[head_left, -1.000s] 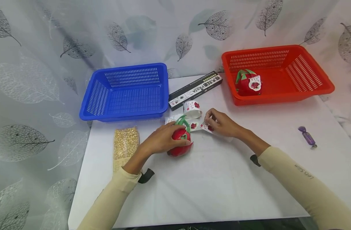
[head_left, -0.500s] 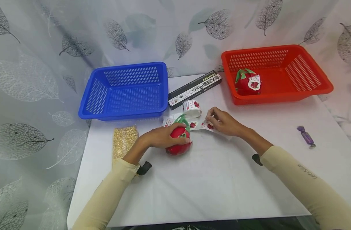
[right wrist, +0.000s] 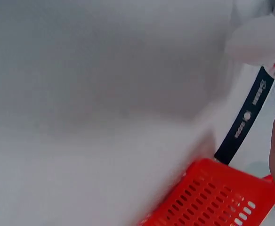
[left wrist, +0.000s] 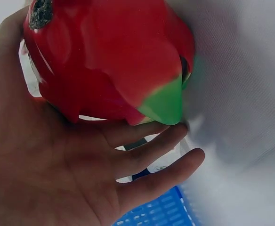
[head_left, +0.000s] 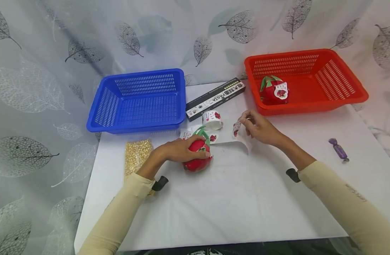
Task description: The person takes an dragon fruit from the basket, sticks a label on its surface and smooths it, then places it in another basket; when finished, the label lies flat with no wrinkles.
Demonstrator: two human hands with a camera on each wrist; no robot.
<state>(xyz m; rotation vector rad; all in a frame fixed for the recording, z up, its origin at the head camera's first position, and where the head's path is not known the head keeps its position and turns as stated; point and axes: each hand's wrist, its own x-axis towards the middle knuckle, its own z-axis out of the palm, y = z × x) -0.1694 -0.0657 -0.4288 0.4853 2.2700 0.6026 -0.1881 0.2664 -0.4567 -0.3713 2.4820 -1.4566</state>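
Observation:
A red dragon fruit [head_left: 196,165] with green leaf tips lies on the table. My left hand [head_left: 176,150] grips it from the left, thumb on the near side and fingers on the far side. Its red skin fills the top of the left wrist view, other fingers [left wrist: 165,176] spread below it. My right hand [head_left: 260,129] pinches a printed sticker [head_left: 236,128] at its upper edge, lifted beside the curling backing strip [head_left: 245,142]. The strip leads to a sticker roll [head_left: 212,120] behind the fruit. In the right wrist view, only part of that hand shows at the right edge.
A blue basket [head_left: 137,129] stands back left, a red basket [head_left: 313,108] back right with another stickered dragon fruit [head_left: 276,92] inside. Between them lies a pasta box [head_left: 215,99]. A bag of yellow kernels [head_left: 135,156] is by my left forearm; a purple-wrapped candy [head_left: 339,150] lies far right.
My right hand has moved up and to the right, raising the sticker while the strip's end bends down. The left hand stays on the dragon fruit, nearly unmoved.

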